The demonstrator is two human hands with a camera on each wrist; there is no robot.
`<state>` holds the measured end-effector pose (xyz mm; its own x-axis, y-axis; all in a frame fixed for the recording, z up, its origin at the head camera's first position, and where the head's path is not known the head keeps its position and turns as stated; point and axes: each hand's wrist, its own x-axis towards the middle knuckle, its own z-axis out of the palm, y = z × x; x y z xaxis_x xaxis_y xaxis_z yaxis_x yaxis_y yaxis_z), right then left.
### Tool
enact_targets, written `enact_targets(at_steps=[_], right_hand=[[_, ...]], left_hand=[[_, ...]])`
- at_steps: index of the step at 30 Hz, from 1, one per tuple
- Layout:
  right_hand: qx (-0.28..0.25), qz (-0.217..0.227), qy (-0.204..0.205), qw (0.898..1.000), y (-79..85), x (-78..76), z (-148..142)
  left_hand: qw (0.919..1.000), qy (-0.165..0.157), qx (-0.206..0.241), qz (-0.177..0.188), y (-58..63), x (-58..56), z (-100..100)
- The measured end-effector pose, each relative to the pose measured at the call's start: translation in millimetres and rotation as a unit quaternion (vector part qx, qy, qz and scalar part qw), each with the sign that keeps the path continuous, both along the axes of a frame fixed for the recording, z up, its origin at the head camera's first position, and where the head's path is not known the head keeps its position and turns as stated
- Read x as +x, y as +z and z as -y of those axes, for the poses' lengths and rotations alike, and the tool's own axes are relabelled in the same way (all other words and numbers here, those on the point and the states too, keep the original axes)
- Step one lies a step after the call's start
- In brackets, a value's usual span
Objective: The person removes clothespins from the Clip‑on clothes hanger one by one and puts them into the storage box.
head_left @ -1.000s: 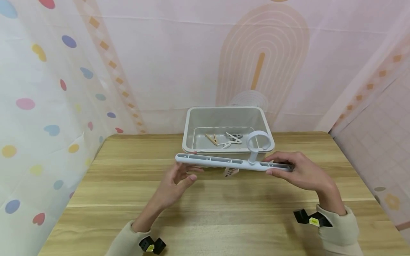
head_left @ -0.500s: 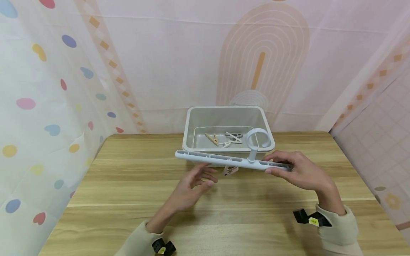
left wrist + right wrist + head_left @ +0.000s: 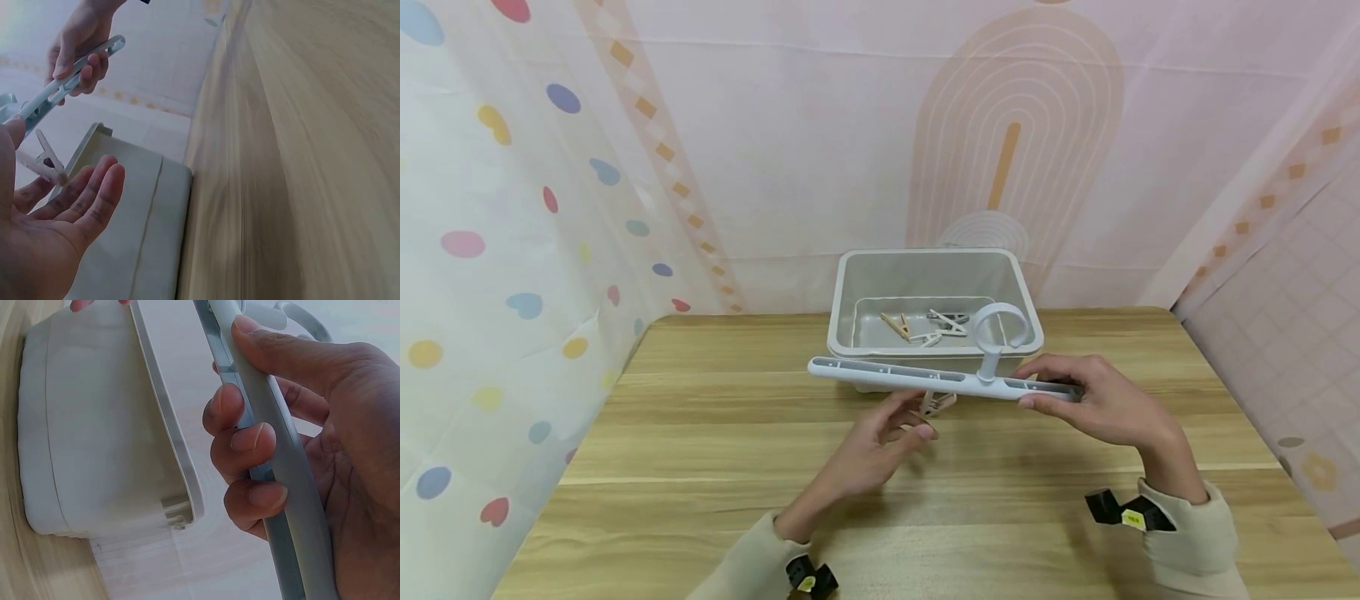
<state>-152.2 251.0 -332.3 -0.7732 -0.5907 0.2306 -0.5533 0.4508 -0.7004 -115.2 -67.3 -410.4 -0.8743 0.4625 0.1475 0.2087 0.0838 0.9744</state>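
Observation:
A light grey plastic hanger bar [image 3: 895,372] with a round hook [image 3: 1000,312] is held level above the table. My right hand [image 3: 1101,400] grips its right end, with fingers curled around the bar [image 3: 290,469] in the right wrist view. A pale clothespin [image 3: 936,404] hangs beneath the bar near its middle. My left hand [image 3: 876,442] is beside that clothespin, palm turned up and fingers loosely spread. In the left wrist view, the fingers [image 3: 94,194] lie close to the clothespin [image 3: 47,162]; whether they touch it I cannot tell.
Behind the hanger, a light grey bin [image 3: 842,304] stands on the wooden table [image 3: 715,408] against the patterned curtain [image 3: 790,150]. Several clothespins [image 3: 951,321], white, grey and tan, lie on the bin's floor.
My left hand has moved right from under the hanger's left end to the hanging clothespin. The right hand keeps its grip, and the hanger stays nearly still.

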Motion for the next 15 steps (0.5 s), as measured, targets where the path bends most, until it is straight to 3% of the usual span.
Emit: enact_targets(at_steps=[8,15], right_hand=[[0.009,-0.003,0.001,1.000,-1.3,0.2,2],[0.008,-0.014,0.006,1.000,-3.7,-1.1,2]], left_hand=[[0.9989,-0.014,0.043,0.011,-1.8,-3.5,-13],[0.9995,0.020,0.018,-0.018,-2.8,-2.5,-17]])
